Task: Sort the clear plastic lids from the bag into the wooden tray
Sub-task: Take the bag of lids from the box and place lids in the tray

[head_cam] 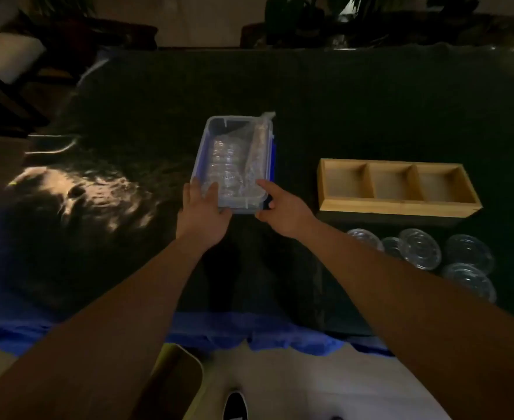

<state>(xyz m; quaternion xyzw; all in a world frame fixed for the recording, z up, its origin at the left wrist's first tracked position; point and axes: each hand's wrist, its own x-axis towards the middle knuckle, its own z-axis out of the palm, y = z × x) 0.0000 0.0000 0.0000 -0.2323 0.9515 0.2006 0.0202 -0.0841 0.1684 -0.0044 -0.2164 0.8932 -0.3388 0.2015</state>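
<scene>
A clear plastic box (202,147) with blue clips stands mid-table on the dark cloth. Inside it lies a crinkled clear bag (257,150) beside a row of clear plastic lids (223,160). My left hand (202,210) grips the box's near left corner, thumb over the rim. My right hand (280,207) holds the near right corner, forefinger reaching over the rim onto the bag. A wooden tray (398,204) with three compartments sits to the right, all three bare. Several clear lids (421,248) lie loose on the cloth in front of the tray.
The table's near edge carries a blue cloth fringe (249,331). A bright patch of light (76,192) falls on the cloth at left. A chair (4,71) stands at the far left and plants at the back. A yellow-edged object (173,380) is by my feet.
</scene>
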